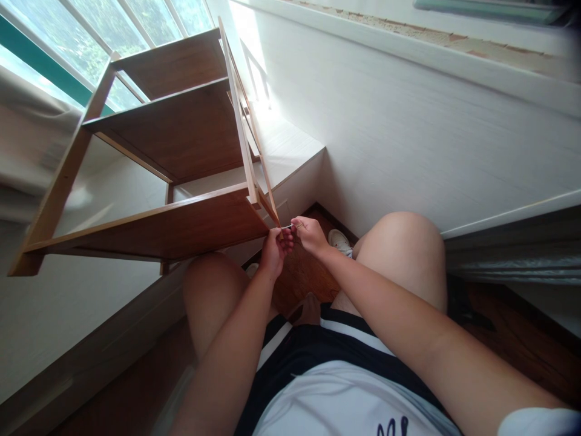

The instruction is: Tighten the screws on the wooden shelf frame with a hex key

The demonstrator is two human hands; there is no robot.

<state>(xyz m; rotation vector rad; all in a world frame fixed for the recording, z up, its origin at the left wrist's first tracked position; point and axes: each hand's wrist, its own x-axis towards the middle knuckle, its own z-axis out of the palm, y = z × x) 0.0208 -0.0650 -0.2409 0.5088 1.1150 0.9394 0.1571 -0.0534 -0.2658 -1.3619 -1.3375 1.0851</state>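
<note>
A brown wooden shelf unit (181, 130) with several boards is tilted on its side in front of me. My left hand (275, 249) is at its near lower corner, with the fingers curled by the end of a slat. A thin metal rod (287, 226), perhaps a hex key, spans the short gap between my hands at that corner. Closed in a pinch, my right hand (309, 233) grips the rod's right end. The tip at the left hand is too small to make out.
A white panel wall (390, 115) stands to the right, and a low white ledge (295, 142) lies behind the shelf. Curtains (31, 139) and a window (149, 30) are at the left. My knees flank the hands above a wooden floor (299, 272).
</note>
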